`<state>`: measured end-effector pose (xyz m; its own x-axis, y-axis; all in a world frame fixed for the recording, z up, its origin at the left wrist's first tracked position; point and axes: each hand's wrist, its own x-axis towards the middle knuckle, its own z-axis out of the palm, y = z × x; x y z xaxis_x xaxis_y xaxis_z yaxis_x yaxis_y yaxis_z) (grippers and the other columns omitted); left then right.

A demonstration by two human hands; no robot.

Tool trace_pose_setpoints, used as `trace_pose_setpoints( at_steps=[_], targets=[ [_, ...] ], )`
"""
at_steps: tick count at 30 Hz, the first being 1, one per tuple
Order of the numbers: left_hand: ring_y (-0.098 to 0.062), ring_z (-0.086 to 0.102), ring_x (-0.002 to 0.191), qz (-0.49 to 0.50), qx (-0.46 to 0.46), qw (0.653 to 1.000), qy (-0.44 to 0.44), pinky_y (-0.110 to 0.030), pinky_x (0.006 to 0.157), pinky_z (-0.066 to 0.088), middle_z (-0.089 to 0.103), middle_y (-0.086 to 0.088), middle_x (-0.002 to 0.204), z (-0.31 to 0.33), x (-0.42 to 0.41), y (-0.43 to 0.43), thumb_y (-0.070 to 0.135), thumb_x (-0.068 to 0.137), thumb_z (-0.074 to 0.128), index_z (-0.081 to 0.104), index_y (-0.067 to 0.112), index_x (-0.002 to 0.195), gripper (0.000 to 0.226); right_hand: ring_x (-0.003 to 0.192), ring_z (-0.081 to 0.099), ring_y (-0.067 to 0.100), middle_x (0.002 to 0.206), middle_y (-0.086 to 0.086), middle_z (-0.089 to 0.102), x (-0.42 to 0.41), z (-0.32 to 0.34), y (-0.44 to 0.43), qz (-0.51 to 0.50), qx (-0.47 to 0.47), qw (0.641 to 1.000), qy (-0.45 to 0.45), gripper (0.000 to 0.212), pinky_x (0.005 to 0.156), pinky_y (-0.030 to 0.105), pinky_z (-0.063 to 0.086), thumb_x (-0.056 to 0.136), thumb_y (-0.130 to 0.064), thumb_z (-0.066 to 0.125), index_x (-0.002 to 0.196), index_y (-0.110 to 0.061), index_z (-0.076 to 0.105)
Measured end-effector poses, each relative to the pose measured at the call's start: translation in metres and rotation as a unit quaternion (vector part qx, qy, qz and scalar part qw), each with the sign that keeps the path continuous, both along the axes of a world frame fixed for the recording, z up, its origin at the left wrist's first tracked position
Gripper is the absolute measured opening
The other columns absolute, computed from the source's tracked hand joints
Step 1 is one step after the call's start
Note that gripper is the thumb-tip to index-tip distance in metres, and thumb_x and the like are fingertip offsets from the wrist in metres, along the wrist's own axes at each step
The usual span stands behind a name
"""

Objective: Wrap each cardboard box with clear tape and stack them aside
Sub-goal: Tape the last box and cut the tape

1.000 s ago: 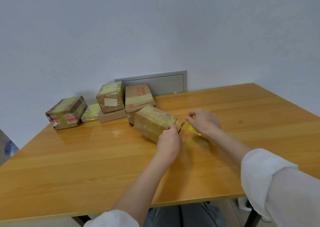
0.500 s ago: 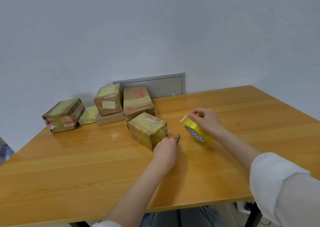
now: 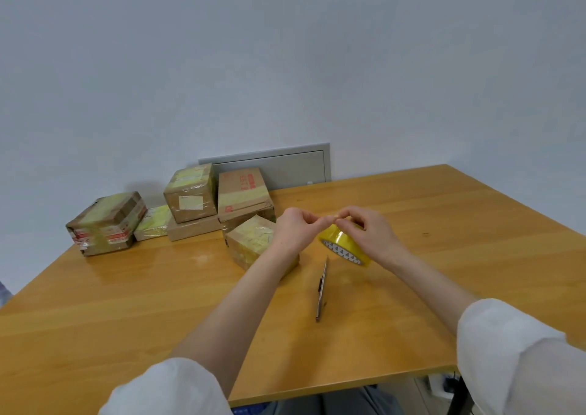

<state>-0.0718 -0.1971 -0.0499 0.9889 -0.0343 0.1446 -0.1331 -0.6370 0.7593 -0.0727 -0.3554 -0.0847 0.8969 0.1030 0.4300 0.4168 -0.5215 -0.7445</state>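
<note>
Soft even light, faint table (image 3: pixel 444 224) glare, wide-angle edge bending.

Setting: plain office or packing room; exact kind is not showing. A wooden table (image 3: pixel 444 224) is standing against a bare pale wall (image 3: pixel 285 66). A grey access panel (image 3: pixel 285 169) is sitting low in it. Taped cardboard parcels (image 3: pixel 189 197) are lying grouped at the table's far left.

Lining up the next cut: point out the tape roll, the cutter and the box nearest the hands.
tape roll (image 3: pixel 344 239): head view, its yellow outer band.
cutter (image 3: pixel 322 289): head view, middle of its body.
nearest box (image 3: pixel 252 235): head view, its taped top face.
</note>
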Motion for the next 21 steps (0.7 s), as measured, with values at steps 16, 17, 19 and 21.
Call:
trace_pose_setpoints(
  at_steps=[16, 17, 19, 21],
  targets=[
    [-0.021, 0.067, 0.079, 0.054, -0.047, 0.991, -0.117, -0.04, 0.073, 0.058, 0.07, -0.001, 0.079, -0.01, 0.018, -0.028, 0.023, 0.086, 0.069, 0.075, 0.015, 0.085, 0.01, 0.097, 0.052, 0.017, 0.106, 0.001, 0.059, 0.009, 0.02, 0.0, -0.101, 0.028, 0.985, 0.138, 0.061, 0.076, 0.027, 0.039, 0.071, -0.033, 0.083, 0.12, -0.016, 0.051],
    [-0.02, 0.066, 0.079, 0.049, -0.047, 0.99, -0.12, -0.04, 0.074, 0.057, 0.07, 0.0, 0.078, -0.012, 0.015, -0.03, 0.023, 0.086, 0.069, 0.075, 0.015, 0.085, 0.01, 0.095, 0.053, 0.02, 0.105, 0.003, 0.059, 0.009, 0.02, -0.004, -0.108, 0.039, 0.982, 0.15, 0.066, 0.075, 0.028, 0.039, 0.07, -0.032, 0.085, 0.121, -0.016, 0.048],
    [-0.018, 0.064, 0.078, 0.034, -0.053, 0.991, -0.119, -0.036, 0.074, 0.056, 0.067, 0.002, 0.077, -0.012, 0.016, -0.034, 0.022, 0.087, 0.068, 0.073, 0.015, 0.084, 0.009, 0.092, 0.054, 0.021, 0.104, 0.004, 0.062, 0.01, 0.022, -0.009, -0.103, 0.036, 0.983, 0.146, 0.065, 0.073, 0.028, 0.039, 0.07, -0.028, 0.085, 0.122, -0.018, 0.047],
    [-0.017, 0.061, 0.077, 0.019, -0.067, 0.992, -0.108, -0.031, 0.073, 0.052, 0.065, 0.002, 0.077, -0.012, 0.017, -0.037, 0.021, 0.089, 0.066, 0.07, 0.015, 0.084, 0.009, 0.091, 0.054, 0.02, 0.105, 0.004, 0.064, 0.009, 0.021, -0.013, -0.096, 0.018, 0.988, 0.124, 0.061, 0.072, 0.027, 0.037, 0.072, -0.026, 0.083, 0.122, -0.021, 0.048]
  ],
)
